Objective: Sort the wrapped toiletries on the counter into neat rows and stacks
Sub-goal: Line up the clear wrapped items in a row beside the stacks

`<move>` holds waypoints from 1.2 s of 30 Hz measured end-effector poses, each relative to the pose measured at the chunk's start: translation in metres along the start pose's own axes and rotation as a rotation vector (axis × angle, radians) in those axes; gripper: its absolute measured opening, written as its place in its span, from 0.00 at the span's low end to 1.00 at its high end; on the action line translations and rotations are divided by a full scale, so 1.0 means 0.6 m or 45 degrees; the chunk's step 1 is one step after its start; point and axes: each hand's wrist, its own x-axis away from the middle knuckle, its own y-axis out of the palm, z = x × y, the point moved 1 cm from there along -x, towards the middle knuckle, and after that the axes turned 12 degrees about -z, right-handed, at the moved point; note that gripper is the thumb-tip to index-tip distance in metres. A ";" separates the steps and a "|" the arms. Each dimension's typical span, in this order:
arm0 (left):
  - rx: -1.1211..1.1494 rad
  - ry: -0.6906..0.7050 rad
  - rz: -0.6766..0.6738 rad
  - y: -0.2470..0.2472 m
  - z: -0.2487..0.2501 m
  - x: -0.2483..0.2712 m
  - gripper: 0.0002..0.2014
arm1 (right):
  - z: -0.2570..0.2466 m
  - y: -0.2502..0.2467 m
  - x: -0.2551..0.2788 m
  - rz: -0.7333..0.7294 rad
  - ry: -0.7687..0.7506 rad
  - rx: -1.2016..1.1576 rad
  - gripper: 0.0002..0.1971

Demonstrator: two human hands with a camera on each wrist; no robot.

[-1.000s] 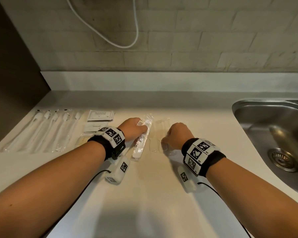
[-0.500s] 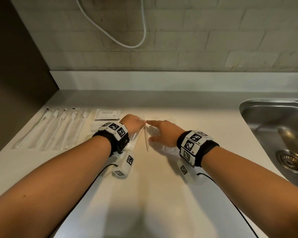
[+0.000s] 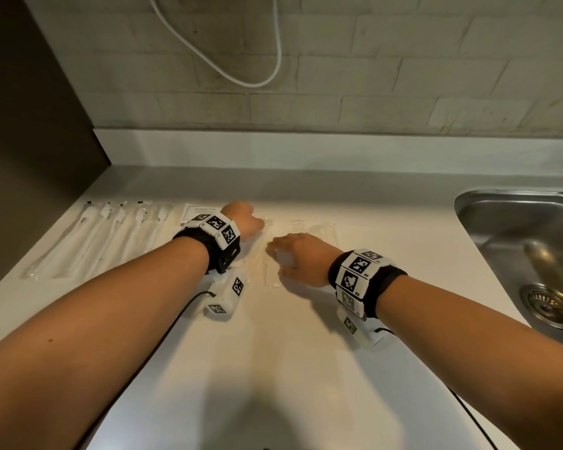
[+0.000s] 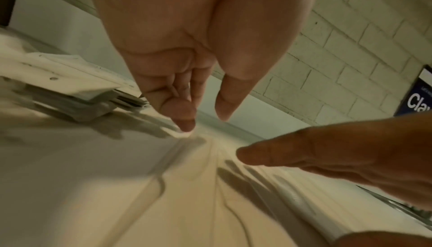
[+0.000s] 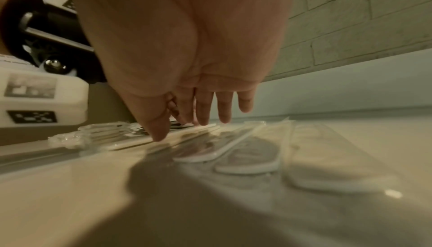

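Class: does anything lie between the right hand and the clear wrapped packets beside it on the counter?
Nothing visible does. The right hand hangs directly over the clear wrapped packets, fingers straight and pointing down at them, thumb tip seemingly touching the leftmost packet.

Smooth matt cream counter [image 3: 273, 368], glossy clear plastic wrappers [image 5: 327, 158], shiny brushed steel sink [image 3: 517, 228], rough matt pale brick wall [image 3: 403, 76].
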 end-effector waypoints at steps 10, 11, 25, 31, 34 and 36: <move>-0.736 0.260 -0.258 0.049 -0.045 0.077 0.09 | 0.002 0.008 -0.003 -0.067 0.115 0.100 0.23; -0.800 0.272 -0.276 0.054 -0.051 0.077 0.09 | 0.002 0.013 -0.004 -0.091 0.114 0.137 0.21; -0.754 0.233 -0.175 0.060 -0.061 0.070 0.21 | -0.023 0.059 -0.007 -0.050 0.200 0.035 0.16; -0.815 0.276 -0.169 0.057 -0.063 0.083 0.11 | -0.044 0.048 0.010 -0.057 0.189 0.096 0.14; -0.843 0.300 -0.171 0.054 -0.069 0.090 0.15 | -0.055 0.037 0.018 -0.101 0.192 0.125 0.20; -0.835 0.283 -0.199 0.053 -0.076 0.084 0.10 | -0.062 0.032 0.018 -0.124 0.216 0.144 0.19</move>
